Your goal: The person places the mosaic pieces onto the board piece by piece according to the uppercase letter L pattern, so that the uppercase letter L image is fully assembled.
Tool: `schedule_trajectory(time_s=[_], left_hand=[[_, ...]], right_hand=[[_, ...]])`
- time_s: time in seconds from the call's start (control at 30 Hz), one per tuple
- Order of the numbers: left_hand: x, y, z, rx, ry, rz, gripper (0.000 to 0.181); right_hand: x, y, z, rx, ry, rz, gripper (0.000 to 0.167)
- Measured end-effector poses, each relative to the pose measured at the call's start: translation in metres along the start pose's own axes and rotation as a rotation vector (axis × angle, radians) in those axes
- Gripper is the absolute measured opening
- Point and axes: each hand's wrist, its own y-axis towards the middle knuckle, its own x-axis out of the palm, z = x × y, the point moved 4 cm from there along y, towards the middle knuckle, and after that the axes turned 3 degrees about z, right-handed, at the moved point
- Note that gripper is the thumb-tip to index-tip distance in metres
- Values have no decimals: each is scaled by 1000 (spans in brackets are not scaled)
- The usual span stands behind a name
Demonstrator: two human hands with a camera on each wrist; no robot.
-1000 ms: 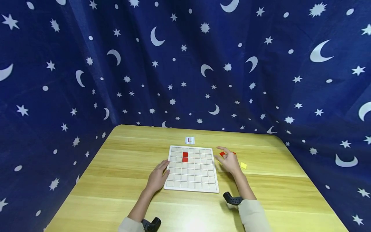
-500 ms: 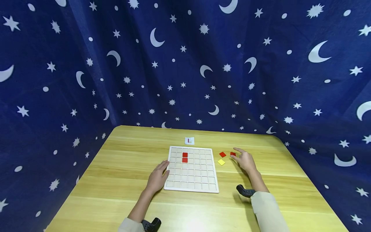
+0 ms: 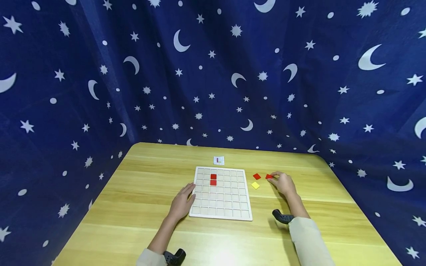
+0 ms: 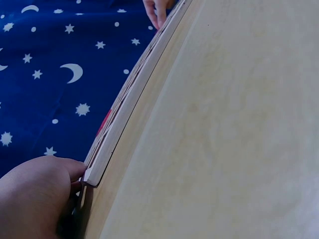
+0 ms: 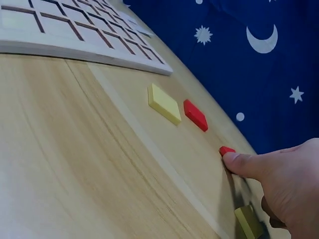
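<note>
The right hand (image 3: 283, 183) pinches a red tile (image 3: 269, 176) between thumb and fingertips, low at the table; in the right wrist view the thumb of that hand (image 5: 294, 184) lies against this tile (image 5: 226, 149). The left hand (image 3: 181, 203) rests with extended fingers on the left edge of a white grid board (image 3: 219, 218). In the left wrist view, the left hand (image 4: 42, 191) touches the board's corner (image 4: 99, 169). Two red tiles (image 3: 213, 179) sit one above the other in the board's upper left part.
Between board and right hand lie a red tile (image 3: 256, 176) and a yellow tile (image 3: 255, 185). Another yellow piece (image 5: 248, 221) is beside the right hand's curled fingers. A small printed grid card (image 3: 219, 160) lies behind the board. A starry blue curtain (image 3: 213, 74) stands behind the table.
The right hand has moved right, away from the board's side, and its spread thumb and finger have come together on the red tile. The left hand has stayed at the board's edge.
</note>
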Motion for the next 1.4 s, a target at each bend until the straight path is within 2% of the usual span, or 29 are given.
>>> schedule_trajectory(time_s=[0.1, 0.2, 0.4, 0.63, 0.83, 1.07, 1.2, 1.4], left_hand=[[-1, 0, 0, -6, -6, -2, 43], [-1, -1, 0, -11, 0, -4, 42], [-1, 0, 1, -4, 2, 3, 42], [-1, 0, 2, -8, -2, -8, 43], [-1, 1, 2, -8, 1, -6, 43], [-2, 0, 2, -5, 5, -10, 43], [-3, 0, 2, -7, 6, -11, 43], [-2, 2, 2, -7, 11, -14, 43]], right_hand=[[-2, -2, -6, -5, 45, 44, 37], [-5, -5, -21, -34, 116, 88, 37], [-7, -10, -68, -116, 220, 138, 33], [11, -24, -122, -250, 220, 143, 28], [44, -39, -156, -343, 204, 74, 28], [78, -43, -179, -363, 153, -40, 28], [88, -42, -186, -388, 123, -57, 28], [92, -45, -193, -401, 107, -52, 26]])
